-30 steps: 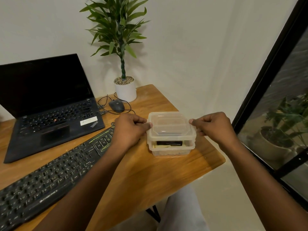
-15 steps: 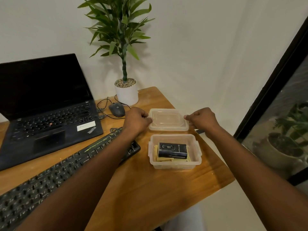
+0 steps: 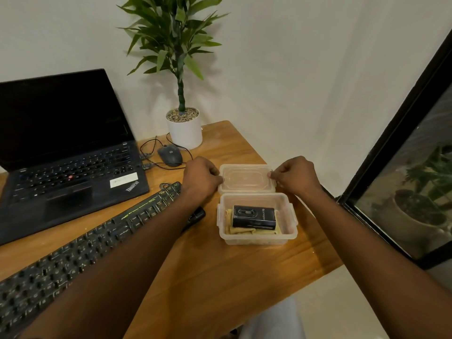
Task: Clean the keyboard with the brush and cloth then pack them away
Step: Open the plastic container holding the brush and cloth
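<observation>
Contents of the brown wooden table (image 3: 220,277), left to right.

- Black open laptop (image 3: 68,152): placed at the far left edge, screen dark.
- Black full-size keyboard (image 3: 73,260): laid slantwise along the near left edge, in front of the laptop.
- Black corded mouse (image 3: 170,155) and white cylindrical pot with a green plant (image 3: 184,129): set at the far edge.
- Left hand (image 3: 201,178): fingers curled; the left short edge of the clear rectangular plastic lid (image 3: 246,178) is pinched.
- Lid: held level just behind the box. Whether it rests on the table cannot be told.
- Clear rectangular plastic box (image 3: 256,238): stood uncovered near the right edge. Inside, a black oblong case (image 3: 253,217), judged to be the brush, is laid on a folded yellow cloth (image 3: 241,231).
- Right hand (image 3: 294,178): fingers curled; the lid's right short edge is pinched.

Progress: the box is opened, but brush and cloth are not yet taken out. The task is judged barely begun. Brushing, wiping, repacking and closing are all left to be done.
</observation>
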